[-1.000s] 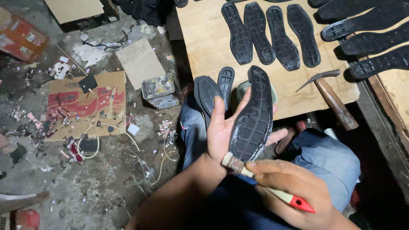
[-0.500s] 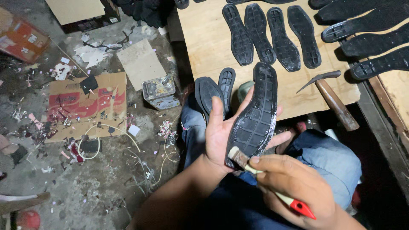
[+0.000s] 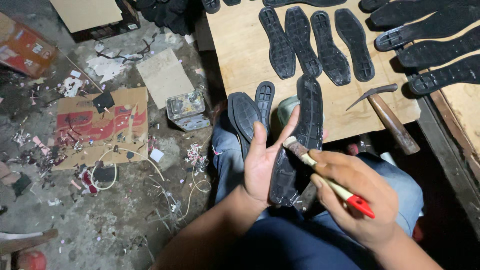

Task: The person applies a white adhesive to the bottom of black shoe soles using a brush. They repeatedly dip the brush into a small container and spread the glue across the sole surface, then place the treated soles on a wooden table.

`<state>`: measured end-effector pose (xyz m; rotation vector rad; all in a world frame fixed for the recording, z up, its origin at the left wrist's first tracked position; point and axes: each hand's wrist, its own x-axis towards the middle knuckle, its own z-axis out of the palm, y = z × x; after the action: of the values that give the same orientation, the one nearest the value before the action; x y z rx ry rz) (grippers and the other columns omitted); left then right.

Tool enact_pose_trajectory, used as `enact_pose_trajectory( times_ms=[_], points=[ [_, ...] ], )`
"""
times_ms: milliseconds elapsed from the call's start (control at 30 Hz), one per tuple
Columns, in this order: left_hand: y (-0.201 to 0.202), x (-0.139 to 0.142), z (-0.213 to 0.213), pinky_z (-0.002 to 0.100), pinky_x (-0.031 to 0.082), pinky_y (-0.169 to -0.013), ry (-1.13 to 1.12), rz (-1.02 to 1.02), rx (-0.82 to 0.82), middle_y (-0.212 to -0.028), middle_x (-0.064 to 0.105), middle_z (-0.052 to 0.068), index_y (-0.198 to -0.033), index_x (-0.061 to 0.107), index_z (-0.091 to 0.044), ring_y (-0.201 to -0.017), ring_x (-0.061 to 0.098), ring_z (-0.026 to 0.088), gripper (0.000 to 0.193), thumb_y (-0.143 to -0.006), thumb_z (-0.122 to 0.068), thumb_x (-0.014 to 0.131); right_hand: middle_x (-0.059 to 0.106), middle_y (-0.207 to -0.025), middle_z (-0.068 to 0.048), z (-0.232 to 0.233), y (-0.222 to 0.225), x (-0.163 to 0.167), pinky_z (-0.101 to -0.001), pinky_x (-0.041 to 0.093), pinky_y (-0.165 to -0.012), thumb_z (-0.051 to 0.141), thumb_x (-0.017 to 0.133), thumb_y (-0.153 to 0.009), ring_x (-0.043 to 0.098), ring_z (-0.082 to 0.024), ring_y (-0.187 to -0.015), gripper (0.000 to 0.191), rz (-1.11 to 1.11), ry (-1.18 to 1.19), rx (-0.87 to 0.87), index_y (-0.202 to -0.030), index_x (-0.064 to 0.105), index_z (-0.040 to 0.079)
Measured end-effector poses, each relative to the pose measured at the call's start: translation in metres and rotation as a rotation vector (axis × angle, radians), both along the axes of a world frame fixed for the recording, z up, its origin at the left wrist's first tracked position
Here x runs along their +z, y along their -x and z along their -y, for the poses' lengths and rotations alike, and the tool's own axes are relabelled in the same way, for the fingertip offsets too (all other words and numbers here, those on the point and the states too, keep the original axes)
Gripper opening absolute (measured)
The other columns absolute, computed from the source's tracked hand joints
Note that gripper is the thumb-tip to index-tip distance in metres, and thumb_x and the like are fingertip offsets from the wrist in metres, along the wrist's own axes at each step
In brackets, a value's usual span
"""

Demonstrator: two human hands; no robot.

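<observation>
My left hand [image 3: 264,162] holds a black rubber shoe sole [image 3: 300,145] upright over my lap, tread side facing me. In my right hand [image 3: 357,192] is a small brush [image 3: 325,177] with a red-tipped handle; its bristles touch the middle of the sole. Two more black soles [image 3: 250,112] lie on my knee just left of the held one.
A plywood board [image 3: 245,55] ahead carries several black soles [image 3: 315,42] in a row and a hammer [image 3: 387,115] near its front edge. More soles [image 3: 430,35] lie at the right. A metal tin [image 3: 186,109], cardboard pieces [image 3: 100,125] and scraps litter the concrete floor at left.
The brush has moved up the sole, from its lower end to about its middle. The sole has tilted slightly more upright in my left hand.
</observation>
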<state>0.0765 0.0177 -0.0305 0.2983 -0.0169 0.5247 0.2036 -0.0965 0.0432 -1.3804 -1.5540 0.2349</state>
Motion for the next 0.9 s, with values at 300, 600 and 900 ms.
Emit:
enact_pose_trajectory(
  times_ms=[300, 600, 900],
  points=[
    [-0.002, 0.005, -0.016, 0.068, 0.013, -0.126, 0.159, 0.2, 0.035, -0.171, 0.027, 0.003, -0.175, 0.008, -0.025, -0.157, 0.026, 0.025, 0.098, -0.099, -0.082, 0.035, 0.074, -0.108, -0.016, 0.015, 0.004, 0.001, -0.0334, 0.064, -0.081, 0.001, 0.075, -0.085, 0.079, -0.025, -0.092, 0.024, -0.111, 0.051, 0.401, -0.107, 0.064, 0.001],
    [0.003, 0.015, -0.027, 0.066, 0.012, -0.127, 0.074, 0.155, 0.051, -0.17, 0.026, 0.005, -0.173, 0.007, -0.032, -0.157, 0.023, 0.027, 0.098, -0.095, -0.084, 0.036, 0.073, -0.108, -0.014, 0.019, -0.008, -0.005, -0.0321, 0.063, -0.082, 0.002, 0.072, -0.085, 0.078, -0.024, -0.094, 0.025, -0.09, 0.024, 0.415, -0.108, 0.065, 0.003],
    [0.006, 0.016, -0.017, 0.061, 0.013, -0.131, -0.054, 0.078, 0.03, -0.172, 0.022, 0.005, -0.172, 0.0, -0.028, -0.159, 0.023, 0.024, 0.1, -0.095, -0.081, 0.035, 0.074, -0.108, -0.015, 0.006, -0.002, -0.006, -0.0317, 0.06, -0.081, 0.0, 0.074, -0.087, 0.075, -0.023, -0.094, 0.023, -0.034, 0.037, 0.03, -0.107, 0.063, 0.002]
  ],
)
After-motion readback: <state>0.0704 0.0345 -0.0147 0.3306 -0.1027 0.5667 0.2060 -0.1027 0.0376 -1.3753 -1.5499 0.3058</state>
